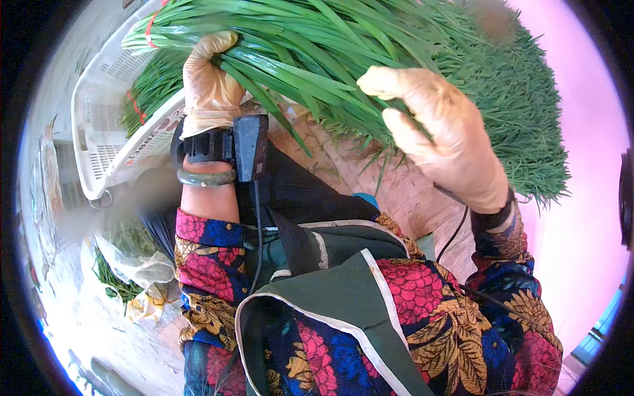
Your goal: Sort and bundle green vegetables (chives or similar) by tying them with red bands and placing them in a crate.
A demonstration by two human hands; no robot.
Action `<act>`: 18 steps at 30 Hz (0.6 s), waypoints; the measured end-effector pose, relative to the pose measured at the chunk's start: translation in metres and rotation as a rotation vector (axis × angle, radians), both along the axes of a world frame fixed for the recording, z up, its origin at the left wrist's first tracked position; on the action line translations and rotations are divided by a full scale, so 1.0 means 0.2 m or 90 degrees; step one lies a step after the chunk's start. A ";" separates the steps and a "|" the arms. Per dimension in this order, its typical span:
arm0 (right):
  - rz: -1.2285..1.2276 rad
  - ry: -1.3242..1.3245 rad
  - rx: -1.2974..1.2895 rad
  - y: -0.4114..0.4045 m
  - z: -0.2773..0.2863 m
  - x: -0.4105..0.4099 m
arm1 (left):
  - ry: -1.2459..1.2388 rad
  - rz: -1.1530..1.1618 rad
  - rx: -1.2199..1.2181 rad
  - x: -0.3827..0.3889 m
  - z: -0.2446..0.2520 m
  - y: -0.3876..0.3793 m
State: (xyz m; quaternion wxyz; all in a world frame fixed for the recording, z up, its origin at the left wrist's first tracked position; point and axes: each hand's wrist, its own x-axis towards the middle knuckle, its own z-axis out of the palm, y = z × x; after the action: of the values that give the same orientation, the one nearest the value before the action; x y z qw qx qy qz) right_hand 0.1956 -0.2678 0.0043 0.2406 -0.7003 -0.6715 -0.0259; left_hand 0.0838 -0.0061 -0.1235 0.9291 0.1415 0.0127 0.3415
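My left hand (pixel 213 84), in a pale rubber glove, grips a bunch of garlic chives (pixel 297 59) near its banded stem end, the thumb over the stalks and the other fingers hidden beneath. A red band (pixel 150 29) circles the pale stems. The long leaves fan out to the right. Over their tips is my right hand (pixel 441 128), also gloved, its thumb and fingers curved and apart. Leaves show behind the gap between them; whether it touches them is unclear. A large mound of garlic chives (pixel 515 109) lies just beyond this hand.
At left, a white perforated plastic crate (pixel 99 123) holds another red-banded bunch (pixel 153 89). Below it, a clear plastic bag (pixel 143 267) with greens lies on the floor. Brownish sheeting (pixel 396 198) lies before my knees. A pink surface (pixel 574 163) lines the right. Cables run along both arms.
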 end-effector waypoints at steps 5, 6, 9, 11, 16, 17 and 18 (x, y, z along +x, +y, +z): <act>-0.050 0.026 0.059 0.02 -0.10 -0.02 | -0.048 -0.056 -0.032 0.00 -0.04 0.06; -0.066 0.027 0.074 0.03 -0.10 -0.01 | -0.048 -0.059 -0.034 0.00 -0.03 0.05; -0.097 -0.017 0.072 0.05 -0.09 0.00 | -0.119 -0.071 -0.005 0.02 -0.01 0.00; -0.107 -0.061 0.057 0.07 -0.08 0.00 | -0.164 -0.099 0.009 0.03 -0.03 0.03; -0.146 -0.150 0.052 0.12 -0.11 0.00 | -0.045 0.010 -0.039 0.02 -0.18 0.17; -0.151 -0.152 0.049 0.11 -0.11 0.01 | -0.031 0.002 -0.061 0.05 -0.15 0.14; -0.152 -0.158 0.037 0.12 -0.10 0.00 | -0.031 0.004 -0.060 0.04 -0.16 0.15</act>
State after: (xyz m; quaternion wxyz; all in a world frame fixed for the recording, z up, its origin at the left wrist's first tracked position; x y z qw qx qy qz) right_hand 0.1961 -0.2440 -0.0165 0.1710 -0.7596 -0.6068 -0.1598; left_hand 0.0913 0.0244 -0.1553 0.9336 0.0890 0.0068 0.3470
